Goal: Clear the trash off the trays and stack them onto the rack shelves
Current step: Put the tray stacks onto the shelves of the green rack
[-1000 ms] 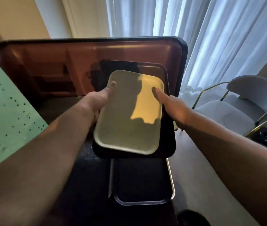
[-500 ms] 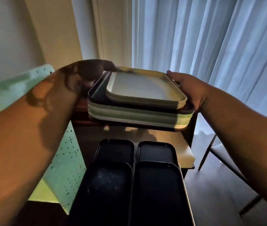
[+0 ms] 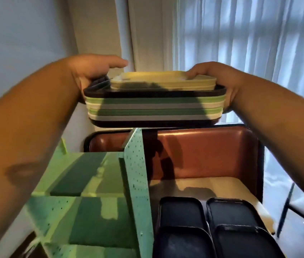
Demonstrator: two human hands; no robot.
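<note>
A stack of trays (image 3: pixel 154 108), dark, green and white in layers with a pale yellow-green tray (image 3: pixel 162 80) on top, is held up in the air at chest height. My left hand (image 3: pixel 93 71) grips its left end and my right hand (image 3: pixel 220 77) grips its right end, thumbs on top. Below and left stands the mint green perforated rack (image 3: pixel 136 175) with its top shelf (image 3: pixel 84 174) in view. No trash shows on the top tray.
A large brown tray (image 3: pixel 203 153) leans upright behind a table with several dark trays (image 3: pixel 182 213) lying on it. White curtains (image 3: pixel 249 43) hang behind. A chair leg (image 3: pixel 285 205) shows at the right edge.
The stack has been lifted higher, above the rack's top, and the view has swung so the green rack now sits under the stack's left side.
</note>
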